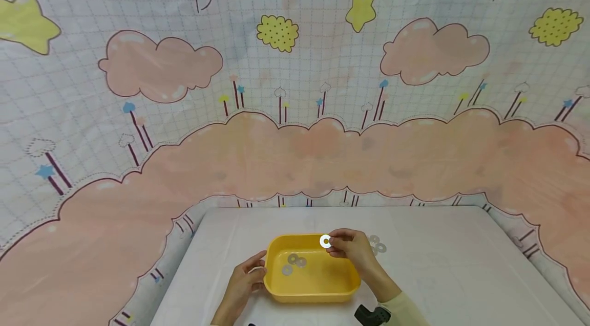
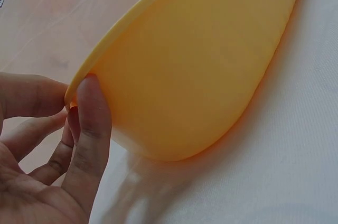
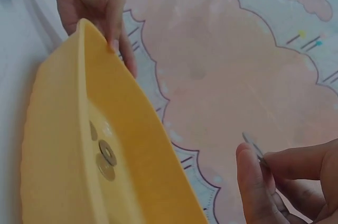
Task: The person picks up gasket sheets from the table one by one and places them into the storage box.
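A shallow yellow plastic tray (image 1: 313,292) stands on the white table. At its left end my left hand (image 1: 241,281) pinches the rim; in the left wrist view the thumb (image 2: 92,123) presses the wall from one side and fingers meet the rim from the other. Above the tray's far right part, my right hand (image 1: 352,249) holds a flat metal washer (image 1: 325,241) between thumb and fingertips, seen nearly edge-on in the right wrist view. Three washers (image 1: 293,259) lie on the tray floor toward the left, two of them overlapping.
Several more washers (image 1: 380,247) lie on the white tabletop (image 1: 442,264) to the right of the tray, partly hidden behind the right hand. A patterned cloth (image 1: 322,157) with clouds and stars hangs behind the table. A black device (image 1: 372,314) sits at the right wrist.
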Demonstrator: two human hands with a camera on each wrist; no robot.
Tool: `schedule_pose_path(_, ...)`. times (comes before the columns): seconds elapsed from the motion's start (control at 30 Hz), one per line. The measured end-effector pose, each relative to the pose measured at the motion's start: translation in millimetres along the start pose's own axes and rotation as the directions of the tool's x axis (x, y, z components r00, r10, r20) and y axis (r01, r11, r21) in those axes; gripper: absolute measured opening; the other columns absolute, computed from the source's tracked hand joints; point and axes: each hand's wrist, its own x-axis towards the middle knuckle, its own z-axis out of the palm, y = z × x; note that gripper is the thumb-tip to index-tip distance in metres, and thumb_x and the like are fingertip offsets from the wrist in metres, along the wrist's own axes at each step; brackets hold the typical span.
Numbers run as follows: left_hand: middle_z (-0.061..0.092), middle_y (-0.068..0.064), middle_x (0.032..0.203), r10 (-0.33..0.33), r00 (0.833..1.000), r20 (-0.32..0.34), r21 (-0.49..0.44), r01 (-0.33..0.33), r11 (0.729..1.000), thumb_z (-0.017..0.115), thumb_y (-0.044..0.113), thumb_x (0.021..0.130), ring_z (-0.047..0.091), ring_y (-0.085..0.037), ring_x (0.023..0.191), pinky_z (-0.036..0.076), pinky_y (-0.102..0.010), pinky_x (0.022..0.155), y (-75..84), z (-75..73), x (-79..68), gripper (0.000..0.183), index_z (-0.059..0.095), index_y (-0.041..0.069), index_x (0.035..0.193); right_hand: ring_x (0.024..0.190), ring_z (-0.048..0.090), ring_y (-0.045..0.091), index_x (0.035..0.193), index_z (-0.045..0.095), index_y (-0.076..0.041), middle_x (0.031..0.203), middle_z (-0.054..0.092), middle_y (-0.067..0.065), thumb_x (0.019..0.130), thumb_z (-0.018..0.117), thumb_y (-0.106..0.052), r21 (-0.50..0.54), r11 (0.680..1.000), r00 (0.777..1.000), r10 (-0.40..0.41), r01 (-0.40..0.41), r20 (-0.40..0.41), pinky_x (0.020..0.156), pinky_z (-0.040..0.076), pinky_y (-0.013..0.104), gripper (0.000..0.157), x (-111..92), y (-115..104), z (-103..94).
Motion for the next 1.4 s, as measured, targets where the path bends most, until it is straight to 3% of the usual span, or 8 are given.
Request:
schedule_pose_path(0.57,0.051,-0.005,0.107,0.003,1.000,-0.007,0.002,-0.003,1.000,0.061,0.009,0.083,0.056,-0.012,0.079,0.054,-0.025,0.064,-1.1,0.0,-0.5,0.059,0.043,0.007,0.139,0.071,0.070,0.017,0.106,0.057,0.010,0.086,0.068,0.011,0.085,0.061,-0.006,0.021,0.998,0.991,0.056,-0.059,0.122,0.068,0.058,0.029,0.027,9,23,24.2)
schedule_pose_path(0.9,0.051,-0.004,0.107,-0.002,1.000,-0.010,0.002,0.002,1.000,0.061,0.009,0.083,0.056,-0.011,0.079,0.053,-0.025,0.064,-0.3,0.5,-1.3,0.058,0.043,0.007,0.139,0.072,0.071,0.019,0.104,0.060,0.008,0.085,0.069,0.012,0.085,0.061,-0.008,-0.017,0.995,0.981,0.095,-0.094,0.168,0.067,0.058,0.030,0.024,13,33,32.9)
schedule_pose_path(1.13,0.051,-0.005,0.106,0.005,1.000,-0.007,0.000,-0.005,1.000,0.061,0.009,0.083,0.056,-0.011,0.078,0.054,-0.025,0.064,-0.9,1.0,-0.8,0.058,0.044,0.006,0.138,0.070,0.070,0.020,0.103,0.061,0.007,0.086,0.069,0.014,0.085,0.061,-0.006,-0.064,0.991,0.976,0.129,-0.120,0.174,0.070,0.058,0.036,0.022,13,38,40.8)
schedule_pose_path(1.4,0.051,-0.005,0.105,0.009,1.000,-0.014,0.005,-0.009,1.000,0.061,0.009,0.083,0.056,-0.011,0.077,0.054,-0.025,0.064,-2.6,0.7,0.5,0.058,0.045,0.006,0.138,0.065,0.069,0.017,0.099,0.062,0.008,0.079,0.067,0.014,0.084,0.061,-0.003,-0.113,0.985,0.972,0.152,-0.133,0.178,0.064,0.058,0.031,0.019,17,47,45.2)
